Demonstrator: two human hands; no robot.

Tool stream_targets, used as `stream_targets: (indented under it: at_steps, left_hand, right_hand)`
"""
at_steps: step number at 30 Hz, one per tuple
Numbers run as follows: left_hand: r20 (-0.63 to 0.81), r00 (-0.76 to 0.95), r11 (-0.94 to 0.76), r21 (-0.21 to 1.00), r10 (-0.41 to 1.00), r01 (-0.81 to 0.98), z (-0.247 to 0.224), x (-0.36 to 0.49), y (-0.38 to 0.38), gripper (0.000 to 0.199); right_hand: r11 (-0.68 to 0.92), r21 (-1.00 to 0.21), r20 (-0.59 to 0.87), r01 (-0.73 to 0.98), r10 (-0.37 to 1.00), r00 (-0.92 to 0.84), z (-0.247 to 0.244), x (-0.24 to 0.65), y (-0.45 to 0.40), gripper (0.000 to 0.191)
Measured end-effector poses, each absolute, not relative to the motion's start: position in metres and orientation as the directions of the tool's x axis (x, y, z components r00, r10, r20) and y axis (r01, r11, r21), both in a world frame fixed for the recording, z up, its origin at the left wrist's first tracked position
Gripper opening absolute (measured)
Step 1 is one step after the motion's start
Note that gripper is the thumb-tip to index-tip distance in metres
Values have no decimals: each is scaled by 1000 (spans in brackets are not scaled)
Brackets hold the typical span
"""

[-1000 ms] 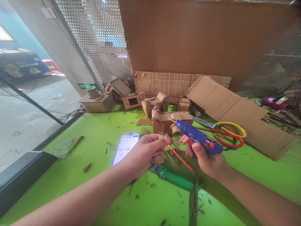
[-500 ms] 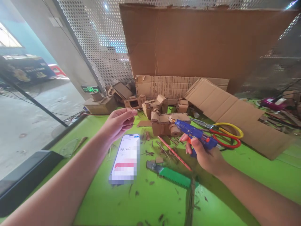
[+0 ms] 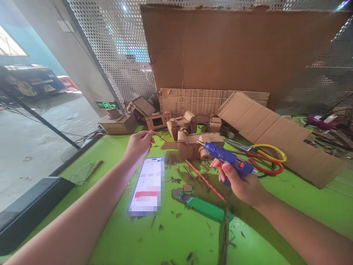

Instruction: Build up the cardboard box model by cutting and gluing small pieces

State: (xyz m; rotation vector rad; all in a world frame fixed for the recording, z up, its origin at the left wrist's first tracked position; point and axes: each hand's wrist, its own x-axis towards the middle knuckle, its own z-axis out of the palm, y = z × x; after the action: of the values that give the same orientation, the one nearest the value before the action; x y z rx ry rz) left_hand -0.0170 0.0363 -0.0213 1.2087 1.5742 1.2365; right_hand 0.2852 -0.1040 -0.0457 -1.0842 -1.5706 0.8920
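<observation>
"Blue glue gun [image 3: 224,154]: where is it?"

"My right hand [image 3: 241,182] has it, fingers curled round the grip. Its nozzle [image 3: 200,143] points up and left, before the cardboard block [image 3: 189,150]."

"Touching?"

"I can't tell; they overlap from where I look."

"And your left?"

"My left hand [image 3: 139,144] is by the phone's [image 3: 146,184] far end, thumb and fingertips pressed together. Whether they pinch that thin strip [image 3: 160,137], I can't tell."

"What's near the gun?"

"Scissors [image 3: 252,149] just beyond; nearer me, a red stick [image 3: 206,180] and the green knife [image 3: 206,208]."
</observation>
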Motion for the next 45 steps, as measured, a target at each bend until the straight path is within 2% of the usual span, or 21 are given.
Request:
stream_targets:
  at_steps: [2, 5, 7, 10, 14, 16, 17, 19, 21, 24, 32, 39, 45]
  left_hand:
    - [-3, -233, 56, 973, 972, 223, -25, -19, 38, 24]
    - [51, -244, 7, 973, 969, 232, -29, -21, 40, 11]
    - [75, -246, -21, 976, 966, 216, -29, -20, 41, 15]
    - [112, -265, -63, 981, 958, 186, -22, -15, 37, 9]
    - [289, -285, -227, 946, 914, 231, -10, 1, 11, 9]
    - [540, -135, -466, 807, 831, 364, -7, 10, -12, 8]
    - [613, -19, -559, 732, 790, 389, -6, 15, -24, 5]
    - [654, 316, -726, 608, 687, 322, -6, 23, -46, 14]
    - [602, 499, -777, 545, 624, 314, -8, 28, -60, 33]
    - [543, 613, -801, 529, 574, 282, -13, 31, -65, 48]
    - [526, 614, -774, 586, 588, 239, -15, 29, -62, 52]
    - [403, 656, -699, 661, 638, 274, -15, 32, -64, 53]
    - [414, 621, -695, 649, 665, 311, -16, 32, -64, 49]
  right_hand:
    - [325, -920, 306, 220, 945, -117, -44, 285, -104, 32]
    - [336, -915, 317, 222, 941, -118, -42, 284, -105, 33]
    - [336, -917, 317, 216, 941, -117, -44, 285, -104, 33]
    - [324, -924, 305, 204, 945, -121, -48, 286, -104, 32]
    - [337, -921, 321, 194, 941, -110, -51, 287, -104, 32]
    - [345, -915, 328, 211, 938, -112, -50, 286, -105, 32]
    - [347, -911, 329, 222, 937, -116, -48, 285, -105, 31]
    - [356, -901, 334, 248, 934, -126, -46, 283, -107, 31]
    - [364, -891, 339, 271, 931, -136, -43, 281, -108, 32]
    - [358, -891, 334, 280, 933, -132, -41, 280, -108, 34]
    - [397, -866, 372, 304, 918, -139, -35, 278, -108, 30]
    - [287, -928, 269, 237, 957, -106, -41, 276, -110, 34]
    - [289, -930, 271, 227, 957, -106, -44, 277, -109, 33]
